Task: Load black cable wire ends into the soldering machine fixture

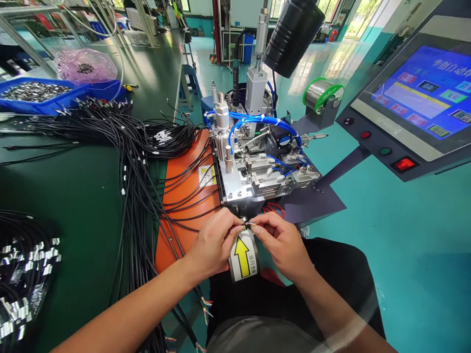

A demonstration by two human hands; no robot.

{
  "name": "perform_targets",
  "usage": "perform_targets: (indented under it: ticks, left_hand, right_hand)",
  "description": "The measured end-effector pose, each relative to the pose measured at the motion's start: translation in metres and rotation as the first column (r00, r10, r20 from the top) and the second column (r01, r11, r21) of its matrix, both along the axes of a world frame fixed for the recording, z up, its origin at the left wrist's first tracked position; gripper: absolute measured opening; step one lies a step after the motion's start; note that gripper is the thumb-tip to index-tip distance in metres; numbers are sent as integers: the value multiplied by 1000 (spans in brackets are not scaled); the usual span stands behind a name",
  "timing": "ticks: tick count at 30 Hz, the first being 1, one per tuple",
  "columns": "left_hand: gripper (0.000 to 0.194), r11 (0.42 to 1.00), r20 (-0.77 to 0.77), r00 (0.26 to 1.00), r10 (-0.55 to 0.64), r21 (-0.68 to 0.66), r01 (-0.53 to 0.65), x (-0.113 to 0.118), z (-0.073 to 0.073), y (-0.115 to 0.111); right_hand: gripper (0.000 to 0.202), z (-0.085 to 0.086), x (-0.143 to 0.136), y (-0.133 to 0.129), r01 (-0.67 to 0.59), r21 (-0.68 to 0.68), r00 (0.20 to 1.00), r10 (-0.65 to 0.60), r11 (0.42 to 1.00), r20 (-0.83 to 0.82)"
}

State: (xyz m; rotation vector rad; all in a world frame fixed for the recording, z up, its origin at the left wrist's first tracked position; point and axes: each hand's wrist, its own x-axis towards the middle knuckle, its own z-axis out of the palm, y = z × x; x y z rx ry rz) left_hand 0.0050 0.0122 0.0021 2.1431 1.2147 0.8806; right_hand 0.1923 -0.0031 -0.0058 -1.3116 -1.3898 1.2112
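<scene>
My left hand [220, 240] pinches the end of a black cable at the front of the machine [239, 184]. Facing it, my right hand [281, 241] pinches the thin coloured wires [251, 224] at that cable end. The fingertips of both hands nearly meet above a white label with a yellow arrow [243, 257]. Black cables [136, 196] run in a thick bundle on the left, some crossing the orange plate [184, 196] beside the machine. Stripped coloured wire ends [206, 309] hang at the lower end of the bundle.
A control panel [415, 98] with a lit blue screen stands at the right. Behind the machine are a solder spool [320, 95] and a black cylinder [294, 37]. Blue trays [39, 105] with small metal parts and more cable coils [27, 279] lie on the green table [81, 196].
</scene>
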Motion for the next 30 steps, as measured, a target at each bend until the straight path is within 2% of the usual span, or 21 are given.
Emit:
perform_targets:
  ticks: [8, 16, 25, 30]
  left_hand:
    - [18, 1000, -11, 1000, -12, 1, 12, -1, -2, 0]
    - [16, 1000, -5, 1000, 1, 10, -1, 0, 1, 0]
    - [15, 1000, -7, 1000, 5, 9, -5, 1, 2, -1]
    - [16, 1000, -16, 1000, 7, 13, -7, 0, 2, 0]
  right_hand:
    - [14, 3, 4, 5, -19, 42, 999, 17, 999, 47]
    - [30, -2, 13, 0, 58, -142, 997, -63, 988, -35]
    - [35, 1, 5, -3, 72, -148, 995, -82, 986, -60]
    - [37, 0, 1, 0, 31, -179, 992, -52, 983, -115]
